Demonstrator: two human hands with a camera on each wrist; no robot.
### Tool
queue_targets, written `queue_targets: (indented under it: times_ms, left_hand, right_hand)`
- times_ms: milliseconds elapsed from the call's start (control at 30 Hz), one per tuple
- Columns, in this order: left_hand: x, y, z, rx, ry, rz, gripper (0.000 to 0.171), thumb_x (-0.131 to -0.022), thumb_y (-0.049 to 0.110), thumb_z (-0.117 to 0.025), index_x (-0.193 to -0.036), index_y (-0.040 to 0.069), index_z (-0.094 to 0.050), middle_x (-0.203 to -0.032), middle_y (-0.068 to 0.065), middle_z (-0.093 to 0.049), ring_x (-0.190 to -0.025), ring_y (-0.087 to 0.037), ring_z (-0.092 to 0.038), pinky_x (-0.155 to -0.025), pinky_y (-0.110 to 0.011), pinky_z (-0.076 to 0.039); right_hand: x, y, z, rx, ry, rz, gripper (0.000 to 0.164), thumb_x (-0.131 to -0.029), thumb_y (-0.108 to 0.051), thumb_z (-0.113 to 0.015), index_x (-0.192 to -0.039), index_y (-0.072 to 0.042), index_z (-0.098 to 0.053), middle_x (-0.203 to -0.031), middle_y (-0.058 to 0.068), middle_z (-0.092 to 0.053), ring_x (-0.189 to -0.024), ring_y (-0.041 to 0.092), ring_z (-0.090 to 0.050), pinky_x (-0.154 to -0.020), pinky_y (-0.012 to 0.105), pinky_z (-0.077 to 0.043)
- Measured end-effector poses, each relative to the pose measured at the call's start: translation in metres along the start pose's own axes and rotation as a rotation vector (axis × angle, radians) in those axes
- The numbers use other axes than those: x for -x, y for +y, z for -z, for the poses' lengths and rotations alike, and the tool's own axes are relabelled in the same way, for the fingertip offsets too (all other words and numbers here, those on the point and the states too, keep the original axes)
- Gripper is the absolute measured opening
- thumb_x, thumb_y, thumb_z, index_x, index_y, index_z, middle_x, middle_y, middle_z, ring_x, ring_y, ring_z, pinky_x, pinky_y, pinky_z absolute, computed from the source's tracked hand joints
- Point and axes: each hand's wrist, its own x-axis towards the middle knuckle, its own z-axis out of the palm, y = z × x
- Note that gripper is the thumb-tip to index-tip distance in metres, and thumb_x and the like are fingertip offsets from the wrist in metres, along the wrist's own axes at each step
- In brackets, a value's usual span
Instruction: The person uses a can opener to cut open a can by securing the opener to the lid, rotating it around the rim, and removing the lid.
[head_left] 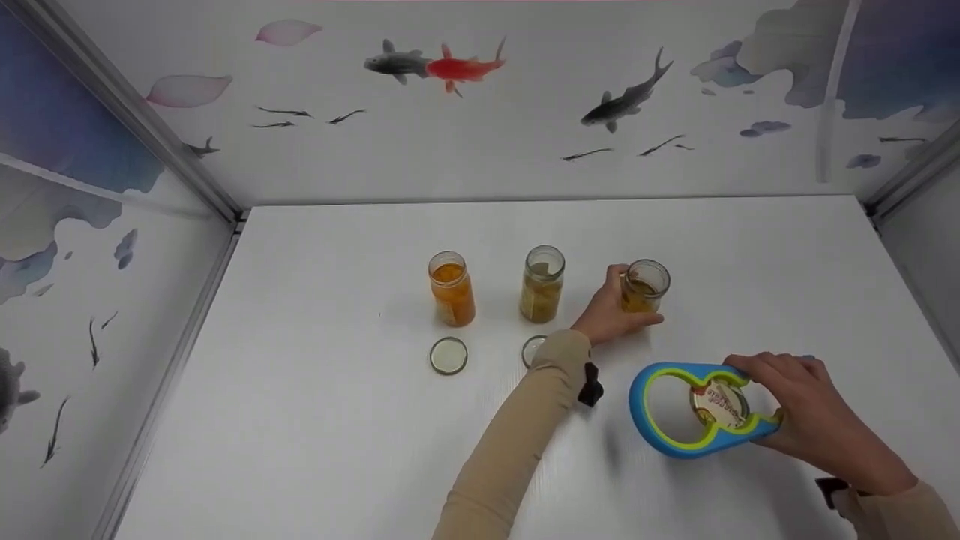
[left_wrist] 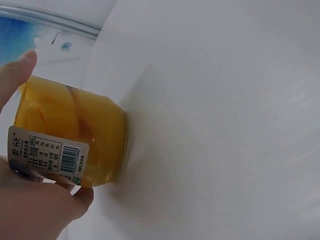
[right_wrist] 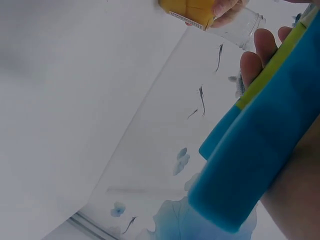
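My left hand (head_left: 611, 313) grips a lidless glass jar (head_left: 643, 286) of yellow-orange fruit pieces. In the left wrist view a printed label with a barcode shows on this jar (left_wrist: 75, 130), whose base is at or close to the table. Nearer the front right, my right hand (head_left: 814, 412) holds a blue jar opener (head_left: 679, 450) with a lime-green inner edge. A printed jar lid (head_left: 718, 403) shows inside the opener's smaller opening. The right wrist view has the opener (right_wrist: 250, 160) up close, with some fingertips beside it.
Left of the held jar stand two other lidless jars, one yellowish (head_left: 541, 292) and one orange (head_left: 453, 296). One lid (head_left: 448, 355) lies before the orange jar; another lid (head_left: 532, 349) is partly behind the left sleeve. Walls with painted fish border the white table (head_left: 300, 435).
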Motion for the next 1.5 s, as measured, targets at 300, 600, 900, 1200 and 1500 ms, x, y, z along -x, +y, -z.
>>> queue_targets:
  times_ms: [300, 600, 900, 1200, 1500]
  left_hand:
    - [0.003, 0.000, -0.001, 0.001, 0.060, -0.022, 0.084, -0.076, 0.021, -0.084, -0.135, 0.023, -0.024, -0.133, -0.004, -0.047, -0.122, -0.012, -0.044, -0.106, -0.026, -0.033]
    - [0.017, 0.015, 0.008, -0.077, 0.079, -0.075, 0.091, -0.076, 0.023, -0.084, -0.143, 0.016, -0.022, -0.148, -0.012, -0.031, -0.134, -0.022, -0.036, -0.109, -0.028, -0.030]
    - [0.047, 0.016, 0.014, -0.114, 0.048, -0.073, 0.092, -0.078, 0.023, -0.083, -0.146, 0.016, -0.021, -0.152, -0.006, -0.027, -0.141, -0.019, -0.024, -0.112, -0.030, -0.024]
    - [0.077, 0.013, 0.023, -0.075, 0.124, -0.049, 0.080, -0.081, 0.024, -0.080, -0.143, 0.016, -0.030, -0.151, -0.001, -0.031, -0.140, -0.013, -0.025, -0.111, -0.028, -0.024]
    - [0.107, 0.005, 0.018, 0.075, 0.158, -0.052, 0.055, -0.089, 0.023, -0.072, -0.134, 0.014, -0.043, -0.143, 0.002, -0.038, -0.135, -0.015, -0.034, -0.108, -0.027, -0.031]
  right_hand:
    - [-0.001, -0.001, -0.003, -0.017, -0.036, -0.021, 0.091, -0.044, -0.016, -0.098, -0.123, -0.010, -0.055, -0.104, 0.001, -0.062, -0.097, 0.025, -0.052, -0.080, 0.050, -0.030]
    - [-0.001, -0.002, -0.006, -0.014, -0.035, -0.027, 0.091, -0.043, -0.015, -0.098, -0.123, -0.010, -0.055, -0.103, 0.002, -0.062, -0.097, 0.026, -0.053, -0.079, 0.049, -0.029]
    - [0.001, -0.003, -0.010, -0.023, -0.040, -0.047, 0.093, -0.042, -0.015, -0.098, -0.124, -0.009, -0.054, -0.103, 0.002, -0.062, -0.096, 0.026, -0.053, -0.080, 0.050, -0.030]
    - [0.001, -0.005, -0.013, -0.030, -0.055, -0.057, 0.093, -0.042, -0.013, -0.098, -0.124, -0.007, -0.054, -0.102, 0.003, -0.061, -0.095, 0.026, -0.052, -0.080, 0.051, -0.030]
    - [-0.001, -0.007, -0.016, -0.047, -0.077, -0.085, 0.091, -0.046, -0.016, -0.098, -0.125, -0.010, -0.055, -0.105, 0.003, -0.062, -0.099, 0.028, -0.052, -0.083, 0.052, -0.030]
